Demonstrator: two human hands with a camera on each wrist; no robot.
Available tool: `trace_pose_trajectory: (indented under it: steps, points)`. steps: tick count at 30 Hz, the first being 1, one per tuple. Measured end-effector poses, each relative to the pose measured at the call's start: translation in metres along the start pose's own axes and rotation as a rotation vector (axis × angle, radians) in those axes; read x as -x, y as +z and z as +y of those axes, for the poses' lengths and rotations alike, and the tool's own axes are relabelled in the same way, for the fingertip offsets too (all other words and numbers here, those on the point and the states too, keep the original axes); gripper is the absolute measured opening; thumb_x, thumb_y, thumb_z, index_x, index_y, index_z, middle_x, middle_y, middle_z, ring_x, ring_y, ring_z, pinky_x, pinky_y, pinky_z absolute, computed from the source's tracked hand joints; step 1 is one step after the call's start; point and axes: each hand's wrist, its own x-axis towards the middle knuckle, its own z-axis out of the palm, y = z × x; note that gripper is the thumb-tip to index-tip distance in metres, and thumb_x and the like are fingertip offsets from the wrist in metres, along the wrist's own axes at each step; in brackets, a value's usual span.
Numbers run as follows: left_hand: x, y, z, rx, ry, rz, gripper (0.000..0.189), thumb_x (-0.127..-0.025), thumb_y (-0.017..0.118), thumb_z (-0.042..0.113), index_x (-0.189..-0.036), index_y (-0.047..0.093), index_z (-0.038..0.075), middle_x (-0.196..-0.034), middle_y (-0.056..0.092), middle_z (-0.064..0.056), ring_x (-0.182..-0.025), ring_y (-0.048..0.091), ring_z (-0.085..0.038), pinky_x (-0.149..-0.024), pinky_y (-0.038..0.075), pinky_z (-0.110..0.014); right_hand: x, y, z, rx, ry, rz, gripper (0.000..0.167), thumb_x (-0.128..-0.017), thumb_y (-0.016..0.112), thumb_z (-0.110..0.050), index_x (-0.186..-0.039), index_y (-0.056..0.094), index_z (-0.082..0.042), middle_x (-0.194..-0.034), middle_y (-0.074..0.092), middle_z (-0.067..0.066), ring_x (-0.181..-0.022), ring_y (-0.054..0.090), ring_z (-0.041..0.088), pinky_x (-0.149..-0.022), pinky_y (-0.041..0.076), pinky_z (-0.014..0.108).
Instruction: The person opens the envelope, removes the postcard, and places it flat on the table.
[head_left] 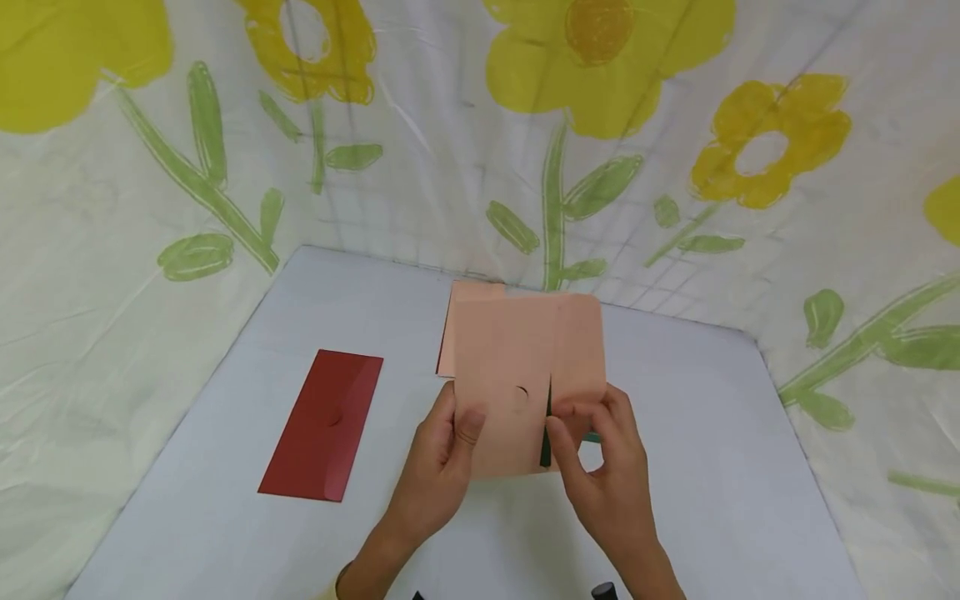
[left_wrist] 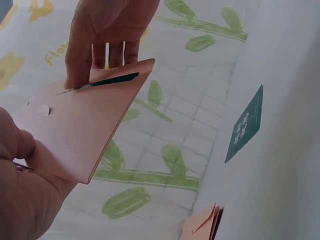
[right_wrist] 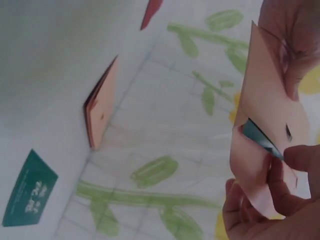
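A pink paper envelope (head_left: 498, 350) is held up in front of me above the table. My left hand (head_left: 431, 471) grips its left side, thumb lying on the face near a small half-round cut. At the right part, my right hand (head_left: 618, 487) holds the flap, with thumb and index finger at the slit and other fingers behind the paper. Inside that slit shows a dark green card (right_wrist: 257, 136), mostly hidden by the envelope. A second green card (left_wrist: 245, 125) with white lettering lies on the table, almost wholly covered in the head view.
A red envelope (head_left: 321, 425) lies on the white table (head_left: 697, 467) at left. More pink envelopes (right_wrist: 104, 110) are stacked toward the back, partly behind the held one. A flower-printed curtain (head_left: 435, 183) surrounds the table. A small dark object (head_left: 603, 591) shows at the bottom edge.
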Motion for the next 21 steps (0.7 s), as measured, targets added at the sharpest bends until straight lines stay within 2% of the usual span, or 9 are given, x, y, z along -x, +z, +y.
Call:
trace_pose_trajectory:
  steps: [3, 5, 7, 10, 12, 14, 17, 21]
  points:
    - [0.001, -0.001, -0.001, -0.059, 0.000, -0.020, 0.026, -0.115, 0.044, 0.015, -0.141, 0.047, 0.014, -0.126, 0.069, -0.003, -0.112, 0.071, -0.023, -0.089, 0.060, -0.037, -0.001, -0.001, 0.000, -0.013, 0.064, -0.042, 0.012, -0.099, 0.075, -0.008, -0.101, 0.067, -0.017, -0.121, 0.056, -0.001, -0.092, 0.057, 0.013, -0.082, 0.048, 0.023]
    - [0.001, -0.003, -0.003, -0.117, 0.012, 0.000, 0.021, -0.115, 0.046, 0.016, -0.135, 0.050, 0.013, -0.114, 0.071, -0.003, -0.101, 0.071, -0.020, -0.081, 0.060, -0.034, 0.000, -0.002, 0.001, -0.025, 0.104, -0.082, 0.008, -0.102, 0.073, -0.011, -0.100, 0.067, -0.016, -0.120, 0.054, -0.002, -0.095, 0.057, 0.013, -0.086, 0.048, 0.024]
    - [0.001, -0.005, -0.004, -0.191, 0.033, 0.053, 0.015, -0.114, 0.050, 0.017, -0.127, 0.054, 0.012, -0.103, 0.071, 0.000, -0.088, 0.067, -0.018, -0.070, 0.057, -0.031, 0.000, -0.005, 0.003, -0.031, 0.129, -0.103, 0.007, -0.103, 0.071, -0.011, -0.101, 0.066, -0.015, -0.126, 0.055, -0.002, -0.104, 0.057, 0.014, -0.090, 0.048, 0.024]
    - [0.001, -0.010, -0.006, -0.285, 0.044, 0.130, 0.011, -0.113, 0.053, 0.020, -0.120, 0.056, 0.013, -0.091, 0.070, 0.002, -0.073, 0.060, -0.016, -0.058, 0.050, -0.028, 0.001, -0.013, 0.008, -0.026, 0.174, -0.085, 0.004, -0.105, 0.068, -0.010, -0.102, 0.066, -0.010, -0.137, 0.055, -0.002, -0.119, 0.057, 0.015, -0.095, 0.047, 0.023]
    - [0.001, -0.015, -0.006, -0.320, 0.043, 0.170, 0.013, -0.112, 0.054, 0.020, -0.121, 0.057, 0.012, -0.092, 0.072, 0.003, -0.070, 0.058, -0.016, -0.054, 0.048, -0.028, 0.000, -0.023, 0.012, -0.038, 0.230, -0.052, 0.004, -0.106, 0.065, -0.010, -0.104, 0.064, -0.007, -0.137, 0.058, -0.001, -0.121, 0.058, 0.015, -0.095, 0.049, 0.021]
    - [0.002, -0.022, -0.006, -0.338, 0.028, 0.194, 0.015, -0.112, 0.054, 0.021, -0.123, 0.057, 0.012, -0.093, 0.072, 0.002, -0.068, 0.057, -0.016, -0.053, 0.047, -0.028, 0.000, -0.038, 0.017, -0.048, 0.326, -0.021, 0.010, -0.109, 0.062, -0.012, -0.109, 0.064, -0.003, -0.130, 0.061, 0.000, -0.115, 0.062, 0.013, -0.092, 0.051, 0.019]
    - [0.003, -0.030, -0.005, -0.352, 0.011, 0.233, 0.015, -0.112, 0.055, 0.020, -0.123, 0.058, 0.011, -0.092, 0.071, 0.002, -0.068, 0.057, -0.017, -0.052, 0.046, -0.028, 0.000, -0.063, 0.027, -0.028, 0.466, 0.035, 0.018, -0.111, 0.059, -0.018, -0.117, 0.062, -0.002, -0.112, 0.065, 0.004, -0.092, 0.067, 0.015, -0.082, 0.055, 0.018]
    - [0.005, -0.039, -0.006, -0.328, -0.001, 0.256, 0.014, -0.112, 0.054, 0.018, -0.122, 0.058, 0.009, -0.095, 0.070, 0.000, -0.076, 0.063, -0.019, -0.059, 0.050, -0.028, -0.001, -0.095, 0.056, 0.072, 0.602, 0.068, 0.029, -0.111, 0.057, -0.029, -0.123, 0.062, -0.003, -0.100, 0.066, 0.006, -0.080, 0.065, 0.017, -0.071, 0.055, 0.018]
